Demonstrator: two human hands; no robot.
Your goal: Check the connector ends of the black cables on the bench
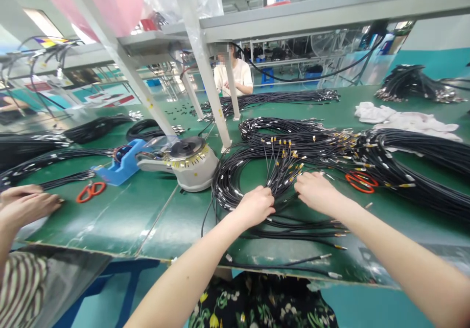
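Observation:
Both my hands are over a coiled bundle of black cables [229, 183] on the green table. My left hand [257, 203] has its fingers curled round cables at the near right side of the coil. To its right, my right hand [312, 187] pinches at cable ends, but its fingertips are too small to show exactly what is between them. Yellow-tagged connectors [290, 164] fan out between and beyond the two hands. Several loose cables [304, 235] lie toward the table's front edge, below my hands.
A grey round dispenser [196, 171] and blue tape holder [123, 164] stand left. Red-handled scissors [362, 182] lie right, near thick cable bundles [429, 171]. Metal posts [213, 83] rise behind the coil. A co-worker's hands [27, 205] rest far left; another person [238, 73] sits opposite.

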